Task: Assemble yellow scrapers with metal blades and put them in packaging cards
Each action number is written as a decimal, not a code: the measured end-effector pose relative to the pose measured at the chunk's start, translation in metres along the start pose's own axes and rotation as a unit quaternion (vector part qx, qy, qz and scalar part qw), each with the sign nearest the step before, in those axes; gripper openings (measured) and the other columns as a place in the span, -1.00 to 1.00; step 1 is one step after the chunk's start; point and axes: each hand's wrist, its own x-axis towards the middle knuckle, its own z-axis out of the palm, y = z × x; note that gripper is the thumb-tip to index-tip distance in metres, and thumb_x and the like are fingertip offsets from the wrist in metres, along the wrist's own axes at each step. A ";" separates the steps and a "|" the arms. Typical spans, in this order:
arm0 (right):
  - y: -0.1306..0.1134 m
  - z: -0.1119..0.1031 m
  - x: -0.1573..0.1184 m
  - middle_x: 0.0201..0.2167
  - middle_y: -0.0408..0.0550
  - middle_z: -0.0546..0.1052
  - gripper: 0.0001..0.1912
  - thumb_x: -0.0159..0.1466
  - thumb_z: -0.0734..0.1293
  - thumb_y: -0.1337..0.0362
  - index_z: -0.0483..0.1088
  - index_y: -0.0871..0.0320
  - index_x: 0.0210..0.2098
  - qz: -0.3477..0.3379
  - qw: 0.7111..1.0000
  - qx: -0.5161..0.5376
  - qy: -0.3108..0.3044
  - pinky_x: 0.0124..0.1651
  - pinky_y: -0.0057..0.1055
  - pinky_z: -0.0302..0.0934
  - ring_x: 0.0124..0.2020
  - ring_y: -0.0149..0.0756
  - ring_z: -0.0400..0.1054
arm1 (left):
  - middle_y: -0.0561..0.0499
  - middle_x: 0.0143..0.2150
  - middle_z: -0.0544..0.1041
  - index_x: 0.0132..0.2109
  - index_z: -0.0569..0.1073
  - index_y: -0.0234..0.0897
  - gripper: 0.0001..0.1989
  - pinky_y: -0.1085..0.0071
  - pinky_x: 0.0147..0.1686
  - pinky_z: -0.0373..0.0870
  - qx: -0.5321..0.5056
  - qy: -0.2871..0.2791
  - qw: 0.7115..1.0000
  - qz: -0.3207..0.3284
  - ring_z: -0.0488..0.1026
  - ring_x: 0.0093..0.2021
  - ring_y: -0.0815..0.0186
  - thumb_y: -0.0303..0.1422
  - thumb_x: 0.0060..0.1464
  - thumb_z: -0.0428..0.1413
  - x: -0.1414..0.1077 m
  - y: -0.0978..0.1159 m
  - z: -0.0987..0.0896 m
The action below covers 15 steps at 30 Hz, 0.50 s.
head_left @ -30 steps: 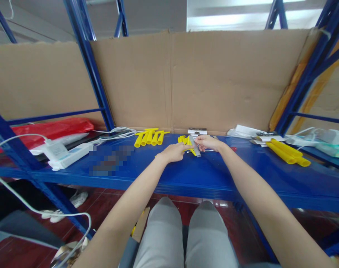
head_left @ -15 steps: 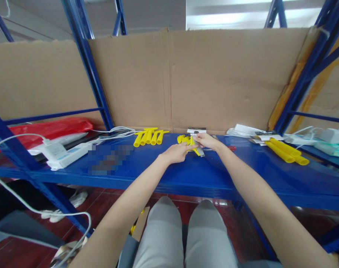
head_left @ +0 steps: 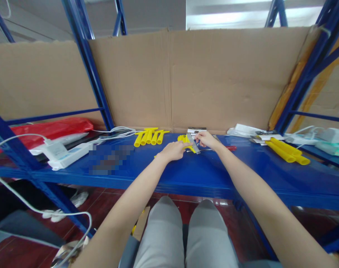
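My left hand (head_left: 173, 150) is closed around a yellow scraper (head_left: 189, 147) low over the blue shelf; most of its handle is hidden in the palm. Its flat grey metal blade (head_left: 194, 144) faces my right hand. Just right of the blade, my right hand (head_left: 206, 139) has its fingertips pinched together, and whatever is between them is too small to make out. Several yellow plastic pieces (head_left: 182, 138) lie behind the scraper. Partly under my right hand lies a screwdriver with a red handle (head_left: 231, 148), its thin shaft pointing left.
Several yellow handles (head_left: 149, 137) stand in a row at the back left. Two yellow tubes (head_left: 287, 152) lie at the right by white packets (head_left: 243, 131). A white power strip (head_left: 70, 155) with cables is at the left. Cardboard (head_left: 214, 78) closes off the back.
My right hand has come away from the scraper and sits slightly right of it. The scraper has turned, so its blade now shows fully. My left hand has shifted slightly left.
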 end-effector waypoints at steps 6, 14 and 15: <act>0.008 -0.013 0.004 -0.50 -0.05 0.53 -0.78 0.25 0.19 0.44 0.40 0.21 -0.48 -0.049 0.977 -0.206 0.032 -0.43 -0.54 0.12 -0.52 -0.42 0.32 | -0.02 0.20 0.46 0.31 0.28 0.03 -0.47 0.28 0.11 0.33 -0.016 -0.019 0.997 -0.076 0.41 0.17 0.15 -0.42 0.23 -0.06 -0.002 -0.019 -0.001; 0.015 -0.014 0.006 -0.42 -0.04 0.59 -0.82 0.22 0.28 0.34 0.53 0.20 -0.40 -0.085 0.936 -0.336 -0.057 -0.34 -0.49 0.16 -0.39 -0.32 0.40 | 0.01 0.24 0.42 0.30 0.28 0.04 -0.40 0.27 0.13 0.32 -0.019 -0.072 0.988 -0.133 0.37 0.21 0.15 -0.50 0.15 -0.03 -0.006 -0.027 -0.007; 0.017 -0.014 0.006 -0.41 -0.04 0.59 -0.84 0.21 0.30 0.33 0.53 0.20 -0.41 -0.090 0.936 -0.331 -0.082 -0.33 -0.49 0.16 -0.39 -0.31 0.40 | 0.00 0.24 0.42 0.30 0.29 0.03 -0.40 0.27 0.13 0.32 -0.021 -0.074 0.988 -0.133 0.37 0.21 0.15 -0.50 0.14 -0.04 -0.007 -0.027 -0.008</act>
